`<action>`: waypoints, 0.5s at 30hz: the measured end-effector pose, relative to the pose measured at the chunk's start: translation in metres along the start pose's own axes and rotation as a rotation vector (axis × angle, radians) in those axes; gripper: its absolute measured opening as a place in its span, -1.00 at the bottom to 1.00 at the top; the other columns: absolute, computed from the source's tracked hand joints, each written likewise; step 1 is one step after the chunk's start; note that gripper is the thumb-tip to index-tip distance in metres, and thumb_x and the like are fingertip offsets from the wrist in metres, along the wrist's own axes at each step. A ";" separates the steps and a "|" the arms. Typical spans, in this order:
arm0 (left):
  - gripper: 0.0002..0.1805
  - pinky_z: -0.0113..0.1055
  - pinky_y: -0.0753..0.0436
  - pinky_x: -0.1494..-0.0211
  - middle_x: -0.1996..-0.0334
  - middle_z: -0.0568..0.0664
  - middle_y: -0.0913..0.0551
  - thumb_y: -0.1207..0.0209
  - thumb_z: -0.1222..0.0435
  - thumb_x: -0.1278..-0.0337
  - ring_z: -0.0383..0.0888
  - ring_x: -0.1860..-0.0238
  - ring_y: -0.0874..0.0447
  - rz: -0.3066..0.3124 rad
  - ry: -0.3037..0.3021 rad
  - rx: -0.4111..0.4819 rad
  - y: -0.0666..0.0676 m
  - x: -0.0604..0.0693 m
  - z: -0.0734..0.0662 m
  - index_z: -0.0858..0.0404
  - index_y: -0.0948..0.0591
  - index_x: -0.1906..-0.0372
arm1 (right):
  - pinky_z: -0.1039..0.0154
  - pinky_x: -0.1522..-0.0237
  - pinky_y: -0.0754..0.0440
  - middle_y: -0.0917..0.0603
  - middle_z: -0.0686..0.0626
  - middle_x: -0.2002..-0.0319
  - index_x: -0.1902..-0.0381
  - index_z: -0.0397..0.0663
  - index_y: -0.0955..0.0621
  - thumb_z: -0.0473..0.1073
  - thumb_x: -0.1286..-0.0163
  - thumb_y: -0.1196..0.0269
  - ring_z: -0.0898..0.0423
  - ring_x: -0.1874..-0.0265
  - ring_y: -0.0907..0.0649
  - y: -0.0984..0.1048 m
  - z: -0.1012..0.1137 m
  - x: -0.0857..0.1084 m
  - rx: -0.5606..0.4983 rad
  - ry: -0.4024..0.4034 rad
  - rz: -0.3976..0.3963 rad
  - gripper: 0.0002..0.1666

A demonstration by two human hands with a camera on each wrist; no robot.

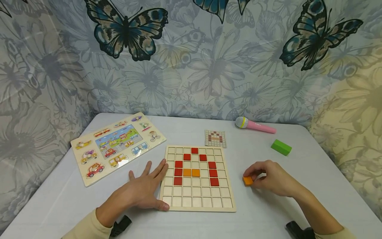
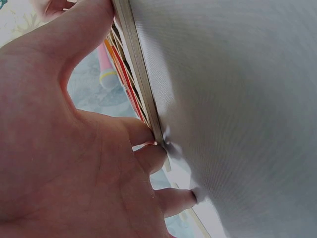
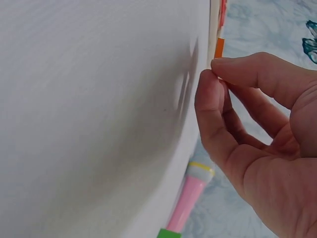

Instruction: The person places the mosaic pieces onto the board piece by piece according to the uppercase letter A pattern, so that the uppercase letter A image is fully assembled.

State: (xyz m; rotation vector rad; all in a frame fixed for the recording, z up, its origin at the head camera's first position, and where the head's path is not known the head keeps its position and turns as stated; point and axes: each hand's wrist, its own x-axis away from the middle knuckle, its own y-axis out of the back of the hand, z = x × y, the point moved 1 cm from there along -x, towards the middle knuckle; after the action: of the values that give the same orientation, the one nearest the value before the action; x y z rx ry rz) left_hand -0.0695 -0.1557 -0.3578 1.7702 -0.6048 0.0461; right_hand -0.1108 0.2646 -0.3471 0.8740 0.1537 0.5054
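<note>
A wooden grid board (image 1: 206, 192) lies on the table. Red square tiles (image 1: 213, 173) fill several of its cells, and two orange tiles (image 1: 191, 172) sit side by side near the middle. My left hand (image 1: 143, 189) rests along the board's left edge, fingers spread, the thumb at its near corner. To the right of the board, my right hand (image 1: 273, 179) pinches an orange square tile (image 1: 247, 181) between thumb and fingertips, just above or at the table surface. In the right wrist view, that orange tile (image 3: 219, 48) shows edge-on past the thumb tip.
A small pattern card (image 1: 215, 138) lies just behind the board. At the back right are a pink toy microphone (image 1: 256, 125) and a green block (image 1: 281, 147). A vehicle picture puzzle (image 1: 119, 142) lies at the back left. Patterned cloth (image 1: 191, 73) hangs behind the table.
</note>
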 end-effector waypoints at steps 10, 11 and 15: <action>0.46 0.82 -0.01 -0.17 -0.74 -0.07 0.18 -0.45 -0.42 0.22 0.41 -0.67 0.16 0.003 0.005 -0.001 -0.001 0.000 0.001 0.15 -0.01 -0.71 | 0.33 0.20 -0.66 -0.77 0.11 0.23 0.15 0.05 -0.79 -0.35 -0.11 -0.50 0.18 0.25 -0.68 -0.004 0.012 -0.015 -0.007 -0.028 -0.018 -0.67; 0.46 0.82 -0.01 -0.17 -0.74 -0.06 0.18 -0.45 -0.42 0.22 0.41 -0.67 0.16 0.003 0.004 -0.001 -0.001 -0.001 0.001 0.15 -0.01 -0.71 | 0.33 0.20 -0.66 -0.78 0.11 0.23 0.15 0.05 -0.80 -0.35 -0.11 -0.51 0.18 0.26 -0.68 -0.005 0.013 -0.017 -0.011 -0.029 -0.021 -0.67; 0.45 0.82 -0.01 -0.17 -0.74 -0.06 0.19 -0.45 -0.42 0.21 0.40 -0.67 0.16 0.004 0.004 -0.003 0.000 -0.001 0.001 0.15 0.00 -0.71 | 0.33 0.21 -0.65 -0.78 0.10 0.23 0.14 0.01 -0.80 -0.35 -0.10 -0.52 0.15 0.26 -0.67 -0.008 0.018 -0.024 -0.039 -0.029 -0.026 -0.66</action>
State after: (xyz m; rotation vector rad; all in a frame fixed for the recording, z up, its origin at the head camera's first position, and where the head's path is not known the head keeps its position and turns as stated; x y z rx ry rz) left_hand -0.0701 -0.1565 -0.3588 1.7658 -0.6050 0.0511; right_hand -0.1233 0.2363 -0.3439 0.8398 0.1280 0.4702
